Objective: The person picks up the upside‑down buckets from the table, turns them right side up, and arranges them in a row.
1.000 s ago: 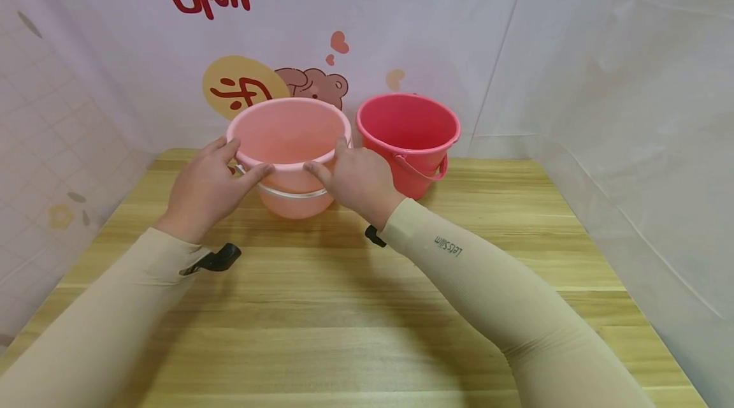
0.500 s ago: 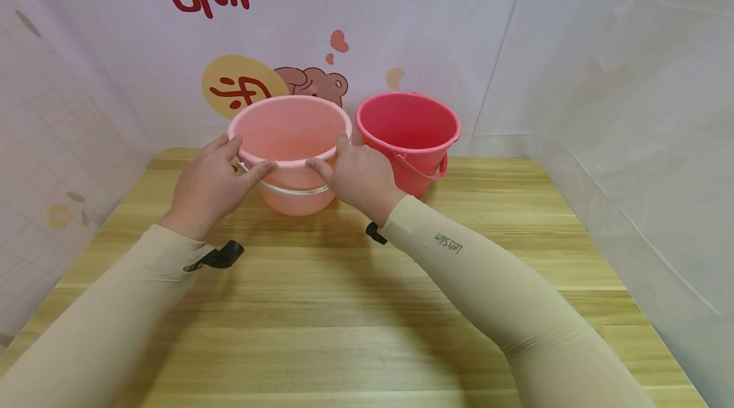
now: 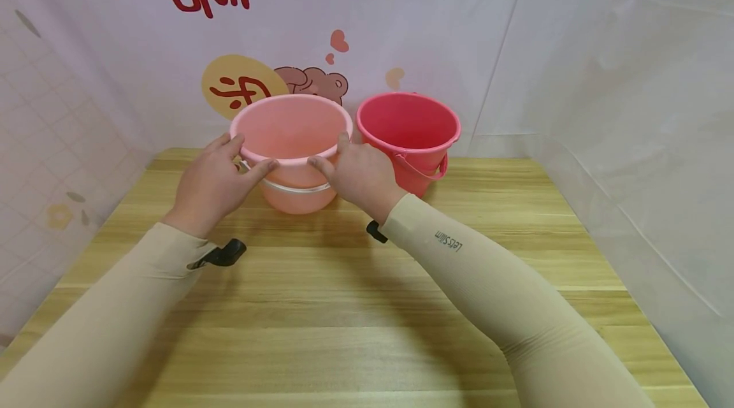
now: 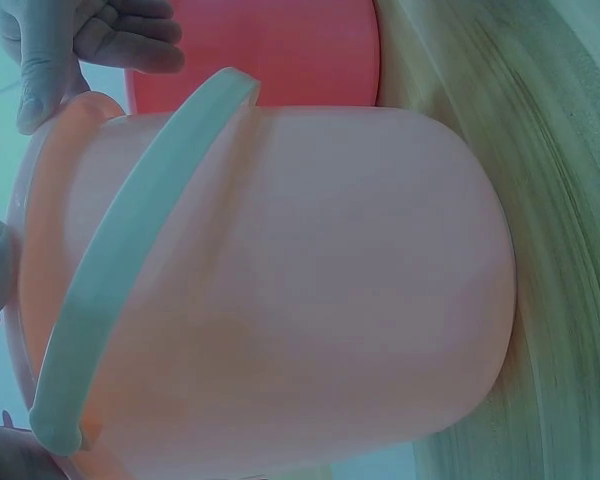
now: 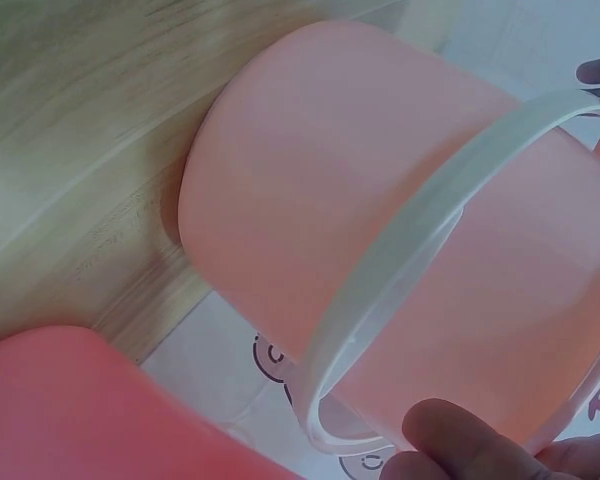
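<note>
A light pink bucket stands upright at the back of the table, its mouth facing up. At the left of its rim my left hand grips the edge, thumb at the front. My right hand holds the rim's right side in the same way, close to a hot pink bucket. The pale bucket's white handle hangs down across its front, and the right wrist view shows this handle too. Some fingertips are hidden behind the rim.
The hot pink bucket's own handle hangs down at its front right. Behind both buckets rises a printed white cloth wall, with more cloth at the left and right. The wooden table extends toward me.
The light pink bucket has shifted slightly back and to the right, with both hands still on its rim. The hot pink bucket has stayed in place.
</note>
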{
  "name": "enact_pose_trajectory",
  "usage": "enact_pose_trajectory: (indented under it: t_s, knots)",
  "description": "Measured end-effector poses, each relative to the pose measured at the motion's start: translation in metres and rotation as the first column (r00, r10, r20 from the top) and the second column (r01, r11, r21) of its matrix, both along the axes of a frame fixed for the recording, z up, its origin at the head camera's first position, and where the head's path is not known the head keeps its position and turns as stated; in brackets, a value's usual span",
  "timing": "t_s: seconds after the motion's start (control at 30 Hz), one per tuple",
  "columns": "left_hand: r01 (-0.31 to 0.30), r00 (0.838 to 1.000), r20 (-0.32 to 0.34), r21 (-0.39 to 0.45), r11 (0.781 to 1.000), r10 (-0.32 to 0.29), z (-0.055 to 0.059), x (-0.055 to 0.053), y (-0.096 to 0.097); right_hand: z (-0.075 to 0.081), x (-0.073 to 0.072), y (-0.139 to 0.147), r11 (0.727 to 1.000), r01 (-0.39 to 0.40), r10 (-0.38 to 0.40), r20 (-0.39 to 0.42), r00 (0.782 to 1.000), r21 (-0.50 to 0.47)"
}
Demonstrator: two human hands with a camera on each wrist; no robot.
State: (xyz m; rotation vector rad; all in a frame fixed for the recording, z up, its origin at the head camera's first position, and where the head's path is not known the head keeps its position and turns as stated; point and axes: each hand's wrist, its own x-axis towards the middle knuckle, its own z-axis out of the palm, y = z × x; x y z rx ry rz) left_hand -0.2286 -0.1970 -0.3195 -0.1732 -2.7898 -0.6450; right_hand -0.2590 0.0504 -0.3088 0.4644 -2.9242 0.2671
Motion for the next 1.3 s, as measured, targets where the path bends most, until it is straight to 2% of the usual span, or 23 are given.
enact_pose_trajectory:
  t_s: [0.5, 1.3]
  knots:
    - [0.001, 1.0, -0.01, 0.008, 1.0, -0.001, -0.001, -0.005, 0.001, 0.0, -0.004, 0.001, 1.0, 0.005, -0.004, 0.007, 1.0, -0.016]
    - [-0.015, 0.999, 0.035, -0.003, 1.0, 0.016, 0.0, -0.015, 0.005, -0.001, -0.012, 0.002, 0.999, 0.028, -0.028, 0.024, 0.999, -0.017]
